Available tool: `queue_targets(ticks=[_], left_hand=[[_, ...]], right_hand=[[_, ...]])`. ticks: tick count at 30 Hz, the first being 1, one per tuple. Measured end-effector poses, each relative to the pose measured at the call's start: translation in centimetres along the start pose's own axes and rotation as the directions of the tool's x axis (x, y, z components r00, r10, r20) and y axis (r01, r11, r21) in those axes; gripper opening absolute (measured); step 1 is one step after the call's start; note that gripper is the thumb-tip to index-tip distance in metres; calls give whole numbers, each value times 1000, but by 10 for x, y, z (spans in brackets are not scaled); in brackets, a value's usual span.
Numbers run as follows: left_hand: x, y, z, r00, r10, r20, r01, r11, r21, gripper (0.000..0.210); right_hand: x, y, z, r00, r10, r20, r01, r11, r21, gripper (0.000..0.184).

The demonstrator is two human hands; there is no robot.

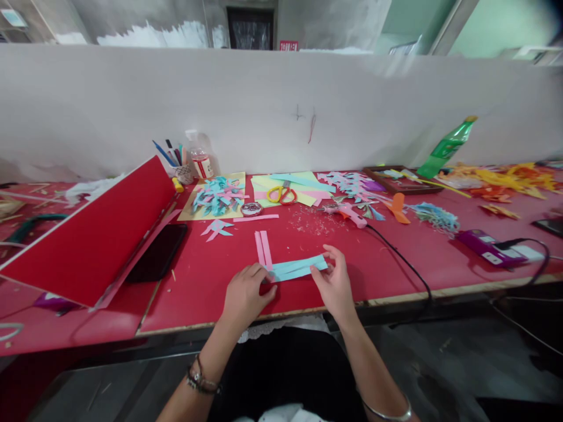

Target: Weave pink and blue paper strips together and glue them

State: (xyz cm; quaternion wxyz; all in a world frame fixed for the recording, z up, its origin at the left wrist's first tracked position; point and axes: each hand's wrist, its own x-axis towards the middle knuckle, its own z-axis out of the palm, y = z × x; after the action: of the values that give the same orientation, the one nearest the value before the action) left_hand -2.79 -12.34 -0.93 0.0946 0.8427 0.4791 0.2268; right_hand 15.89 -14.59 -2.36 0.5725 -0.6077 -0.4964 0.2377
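A folded light-blue paper strip (297, 268) lies crosswise near the table's front edge, with a lengthwise crease or gap along it. My left hand (248, 292) pinches its left end, the fingertips partly hidden behind the knuckles. At the other end, my right hand (336, 287) has thumb and fingers closed around the strip. Two pink paper strips (263, 249) stand side by side above the blue one, their lower ends meeting its left end near my left fingers. Beyond them sits a small pink-and-blue woven paper piece (217, 228).
Behind are a heap of folded paper pieces (217, 196), yellow-and-red scissors (282, 193) on paper sheets and a tape roll (251, 208). A pink glue gun (347, 214) trails a black cord to the right. A red board (97, 234) leans over a phone (160, 252) at left.
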Motion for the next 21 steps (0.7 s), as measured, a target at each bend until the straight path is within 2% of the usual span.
queue_targets(ticks=[2, 5, 7, 9, 15, 18, 21], left_hand=[[0, 1, -1, 1000, 1, 0, -1, 1000, 8, 6], [1, 4, -2, 1000, 6, 1, -6, 999, 44, 9], [1, 7, -2, 1000, 4, 0, -4, 996, 88, 13], [3, 10, -3, 1000, -3, -4, 4, 990, 142, 17], [7, 22, -1, 997, -59, -43, 68, 967, 247, 31], [8, 25, 3, 994, -89, -65, 103, 956, 274, 30], [9, 26, 7, 990, -103, -98, 129, 939, 319, 25]], right_hand=[[-1, -4, 1, 999, -28, -43, 27, 1000, -7, 42], [-4, -13, 2, 985, -138, -104, 121, 981, -154, 36], [-6, -18, 4, 972, -215, -92, 187, 952, -242, 34], [-6, -23, 6, 967, -248, -59, 226, 941, -253, 32], [9, -40, 16, 986, -154, 63, 151, 987, 46, 25], [15, -50, 25, 981, -140, 137, 117, 979, 168, 23], [16, -55, 37, 971, -134, 200, 88, 971, 221, 22]])
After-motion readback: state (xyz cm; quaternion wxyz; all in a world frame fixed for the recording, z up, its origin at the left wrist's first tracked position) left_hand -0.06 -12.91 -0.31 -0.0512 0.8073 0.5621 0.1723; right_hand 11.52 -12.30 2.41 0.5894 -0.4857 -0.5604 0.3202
